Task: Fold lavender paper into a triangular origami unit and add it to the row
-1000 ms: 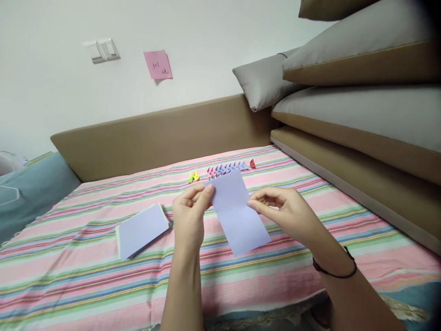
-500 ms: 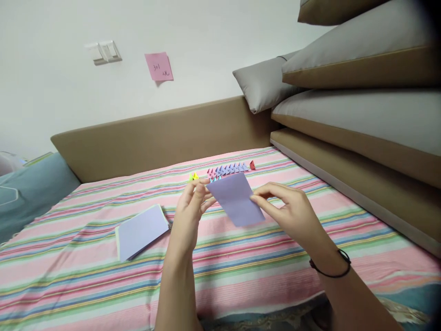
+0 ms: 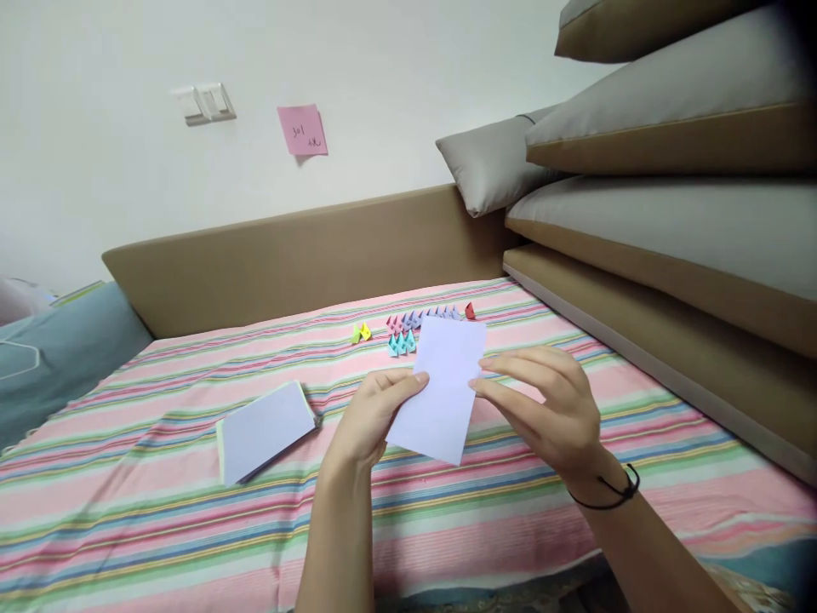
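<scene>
A pale lilac sheet of paper [image 3: 440,392] is held up above the striped cloth, tilted. My left hand [image 3: 376,410] grips its left edge, thumb on the front and the other fingers behind, partly hidden. At the right edge is my right hand [image 3: 552,404], its thumb and fingertips spaced apart and touching or very near the paper. A stack of similar sheets [image 3: 265,434], with a light green edge showing, lies on the cloth to the left. Beyond the held sheet sit small folded paper pieces: teal ones [image 3: 402,344], purple and pink ones [image 3: 412,320], yellow ones [image 3: 361,332] and a red one [image 3: 471,311].
The striped cloth [image 3: 191,528] covers the surface up to a brown padded board [image 3: 306,260] at the wall. Large grey and brown cushions [image 3: 670,221] are stacked on the right. A blue-grey cushion [image 3: 70,340] stands at the far left. A pink note [image 3: 302,132] is stuck to the wall.
The sheet has turned more upright and come nearer. My left hand has closed on its left edge, while my right thumb and fingertips have parted from their pinch. The teal pieces now show fully.
</scene>
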Demonstrator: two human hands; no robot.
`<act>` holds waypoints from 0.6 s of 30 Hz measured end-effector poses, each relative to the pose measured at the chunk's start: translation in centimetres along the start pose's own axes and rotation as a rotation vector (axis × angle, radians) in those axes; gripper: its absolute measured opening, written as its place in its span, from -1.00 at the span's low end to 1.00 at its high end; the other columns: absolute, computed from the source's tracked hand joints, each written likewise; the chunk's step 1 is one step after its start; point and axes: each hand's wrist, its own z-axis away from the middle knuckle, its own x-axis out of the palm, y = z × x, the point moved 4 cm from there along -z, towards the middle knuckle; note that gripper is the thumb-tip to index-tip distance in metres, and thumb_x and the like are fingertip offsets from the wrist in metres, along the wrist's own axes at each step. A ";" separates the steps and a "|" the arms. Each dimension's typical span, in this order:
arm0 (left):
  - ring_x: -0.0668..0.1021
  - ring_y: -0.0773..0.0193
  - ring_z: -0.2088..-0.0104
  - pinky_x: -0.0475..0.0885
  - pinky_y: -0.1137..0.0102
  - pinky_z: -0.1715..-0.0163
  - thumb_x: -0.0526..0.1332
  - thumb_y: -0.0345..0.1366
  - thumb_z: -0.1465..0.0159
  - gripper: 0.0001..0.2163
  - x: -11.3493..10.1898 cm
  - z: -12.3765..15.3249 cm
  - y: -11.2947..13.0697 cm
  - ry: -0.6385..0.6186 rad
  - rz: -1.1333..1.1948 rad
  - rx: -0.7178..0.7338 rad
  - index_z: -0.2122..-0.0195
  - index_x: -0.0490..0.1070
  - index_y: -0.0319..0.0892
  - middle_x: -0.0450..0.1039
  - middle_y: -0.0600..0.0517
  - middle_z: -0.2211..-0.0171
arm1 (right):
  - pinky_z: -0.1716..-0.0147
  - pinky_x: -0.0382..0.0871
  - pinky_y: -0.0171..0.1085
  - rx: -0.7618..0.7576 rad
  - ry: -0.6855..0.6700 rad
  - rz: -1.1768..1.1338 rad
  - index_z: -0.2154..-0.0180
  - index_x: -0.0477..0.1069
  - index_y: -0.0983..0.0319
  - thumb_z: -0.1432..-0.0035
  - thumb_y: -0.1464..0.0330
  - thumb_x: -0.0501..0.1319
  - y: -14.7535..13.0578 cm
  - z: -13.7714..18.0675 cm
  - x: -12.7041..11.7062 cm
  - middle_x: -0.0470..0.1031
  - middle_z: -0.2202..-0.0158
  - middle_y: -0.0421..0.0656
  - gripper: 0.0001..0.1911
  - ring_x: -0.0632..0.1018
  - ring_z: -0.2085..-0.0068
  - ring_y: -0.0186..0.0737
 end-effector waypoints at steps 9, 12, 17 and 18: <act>0.21 0.46 0.54 0.08 0.52 0.56 0.23 -0.12 -0.18 -0.69 0.7 -0.2 1.1 0.173 -0.245 0.389 0.54 0.38 -0.28 0.17 0.11 0.58 | 0.24 0.45 -0.21 0.926 -0.007 -0.685 0.16 0.44 0.16 -0.22 0.30 0.16 2.8 0.9 2.6 0.51 0.31 -0.15 -0.83 0.53 0.26 -0.22; 0.19 0.45 0.53 0.06 0.51 0.55 0.21 -0.12 -0.19 -0.68 0.9 -0.3 1.1 0.181 -0.292 0.427 0.56 0.33 -0.27 0.13 0.11 0.58 | 0.33 0.42 -0.31 1.063 -0.174 -0.918 0.38 0.46 0.22 -0.22 0.21 0.14 2.4 1.0 3.1 0.47 0.45 -0.19 -0.75 0.49 0.37 -0.29; 0.21 0.42 0.50 0.09 0.50 0.53 0.19 -0.12 -0.21 -0.69 0.9 -0.3 0.9 0.191 -0.333 0.437 0.53 0.35 -0.26 0.15 0.10 0.56 | 0.31 0.40 -0.33 1.116 -0.163 -0.949 0.39 0.46 0.23 -0.14 0.22 0.23 2.0 0.8 2.5 0.47 0.42 -0.19 -0.79 0.48 0.35 -0.31; 0.23 0.41 0.49 0.10 0.50 0.52 0.20 -0.12 -0.21 -0.70 0.9 -0.4 0.9 0.189 -0.338 0.432 0.52 0.36 -0.26 0.17 0.09 0.55 | 0.31 0.40 -0.33 1.133 -0.165 -0.937 0.38 0.46 0.23 -0.11 0.23 0.25 2.0 0.8 2.4 0.48 0.41 -0.19 -0.81 0.49 0.35 -0.30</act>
